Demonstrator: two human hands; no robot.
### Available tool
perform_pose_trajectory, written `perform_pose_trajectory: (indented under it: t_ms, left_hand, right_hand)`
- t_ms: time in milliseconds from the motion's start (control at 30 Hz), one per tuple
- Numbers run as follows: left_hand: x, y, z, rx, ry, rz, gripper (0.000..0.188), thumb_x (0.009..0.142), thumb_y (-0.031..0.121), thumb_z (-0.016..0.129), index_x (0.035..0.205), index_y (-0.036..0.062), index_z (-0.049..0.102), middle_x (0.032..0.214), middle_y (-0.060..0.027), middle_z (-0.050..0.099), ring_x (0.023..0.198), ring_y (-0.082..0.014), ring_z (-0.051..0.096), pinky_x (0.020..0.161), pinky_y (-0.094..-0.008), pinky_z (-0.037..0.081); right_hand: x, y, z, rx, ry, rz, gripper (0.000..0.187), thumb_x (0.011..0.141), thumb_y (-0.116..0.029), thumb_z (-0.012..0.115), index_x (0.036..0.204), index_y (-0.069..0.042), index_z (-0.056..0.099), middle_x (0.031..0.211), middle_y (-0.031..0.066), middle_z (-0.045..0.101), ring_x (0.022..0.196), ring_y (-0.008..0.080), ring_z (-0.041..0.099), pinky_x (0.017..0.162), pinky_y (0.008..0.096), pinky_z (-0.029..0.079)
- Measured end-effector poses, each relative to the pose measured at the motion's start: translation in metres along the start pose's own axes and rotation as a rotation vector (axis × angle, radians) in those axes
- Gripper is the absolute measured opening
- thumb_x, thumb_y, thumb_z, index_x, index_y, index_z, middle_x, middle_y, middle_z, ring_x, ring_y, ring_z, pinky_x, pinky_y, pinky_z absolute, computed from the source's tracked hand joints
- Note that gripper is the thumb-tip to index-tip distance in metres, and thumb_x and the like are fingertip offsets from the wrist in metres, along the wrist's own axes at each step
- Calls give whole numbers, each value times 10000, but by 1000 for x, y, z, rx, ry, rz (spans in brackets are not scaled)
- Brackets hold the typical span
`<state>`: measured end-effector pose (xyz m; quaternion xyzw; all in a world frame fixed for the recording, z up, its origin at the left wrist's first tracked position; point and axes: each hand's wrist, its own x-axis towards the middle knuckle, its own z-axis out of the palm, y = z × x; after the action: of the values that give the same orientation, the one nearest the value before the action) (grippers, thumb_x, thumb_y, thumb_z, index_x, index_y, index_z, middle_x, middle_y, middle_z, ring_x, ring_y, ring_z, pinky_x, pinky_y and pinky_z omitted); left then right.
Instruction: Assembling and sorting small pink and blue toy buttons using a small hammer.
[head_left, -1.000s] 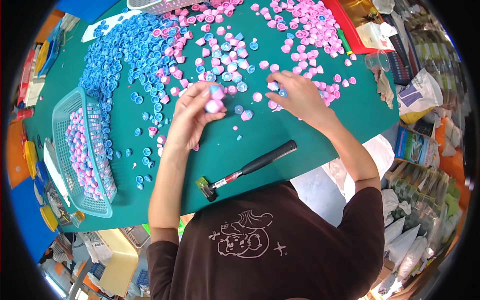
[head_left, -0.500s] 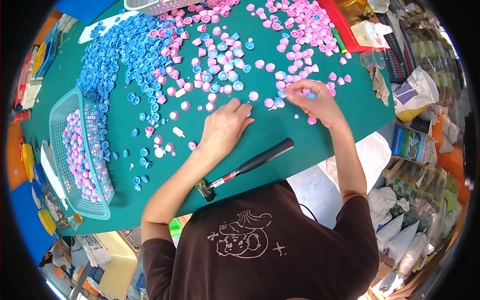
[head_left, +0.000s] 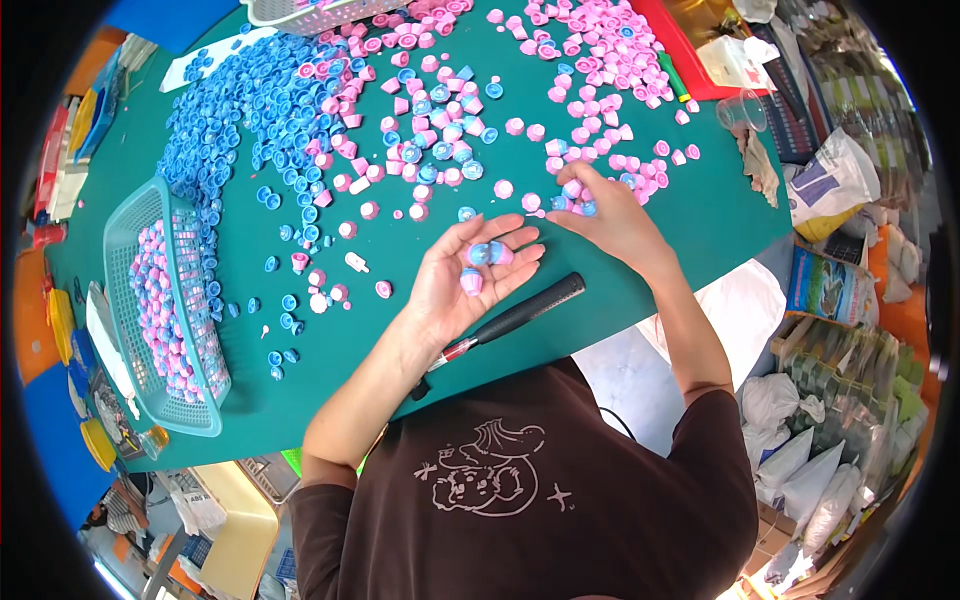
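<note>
Your pink-and-blue caps (head_left: 479, 254) lie loose on the left grip (head_left: 450, 277), palm up, fingers spread; tilting could roll them onto the hammer (head_left: 522, 314) beside it. Your right grip (head_left: 620, 222) half-curls around other caps (head_left: 572, 190), hold unclear; careless pinching could scatter them.

Left hand (head_left: 450, 278) palm up, pieces (head_left: 480, 253) on it — right hand (head_left: 622, 222) at others (head_left: 588, 209); hammer (head_left: 530, 304) near, basket (head_left: 192, 418) left, blue caps (head_left: 205, 155) far left.

I see green table (head_left: 340, 350) beneath left hand (head_left: 470, 270) and right hand (head_left: 612, 225). Orange surface (head_left: 908, 335), wall or floor unclear, well right of both. Blue panel (head_left: 52, 440) well left; bright light (head_left: 113, 578) left and behind them.
</note>
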<state>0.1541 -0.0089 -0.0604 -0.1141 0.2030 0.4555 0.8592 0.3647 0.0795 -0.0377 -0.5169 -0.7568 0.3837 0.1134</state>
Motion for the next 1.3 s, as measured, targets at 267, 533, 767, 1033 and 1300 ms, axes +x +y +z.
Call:
perform_pose_trajectory:
  t_ms: [267,533,767,1033,1300]
  left_hand:
    - [-8,-8,-8,-5,133,95,445,993,293,468,1300,-29,492,1287,-200,551,1156,-319,579,1000,-421,490]
    - [-148,91,-48,-32,-339,759,445,997,280,448,1339,-3,436,1311,-166,535,1229,-297,499,1096,-494,345]
    - [-309,183,-93,30,653,1674,505,986,346,360,1304,-28,480,1343,-164,512,1250,-279,483,1057,-464,375]
    - [-228,149,-58,799,1104,1989,302,928,112,568,1192,-34,576,1185,-125,586,1104,-237,559,975,-349,452]
    - [-12,118,15,2078,248,1229,163,772,66,728,924,23,690,997,-133,648,898,-295,635,758,-376,520]
  right_hand:
    - [2,-61,-20,315,-259,254,446,736,-199,792,1099,-68,568,1024,42,627,913,192,612,838,318,488]
    - [57,-226,109,310,-245,-1056,287,709,-110,635,962,-4,551,778,196,592,853,378,602,781,472,471]
    - [79,-377,300,244,-325,-1145,285,658,-185,697,911,-55,699,895,194,660,918,347,655,711,430,539]
    - [81,-234,150,366,41,-1171,197,754,-116,607,925,-37,663,911,113,609,908,249,594,773,383,504]
    - [99,-54,33,-78,86,-413,254,790,-124,697,1030,-53,654,1035,101,595,976,246,593,829,352,489]
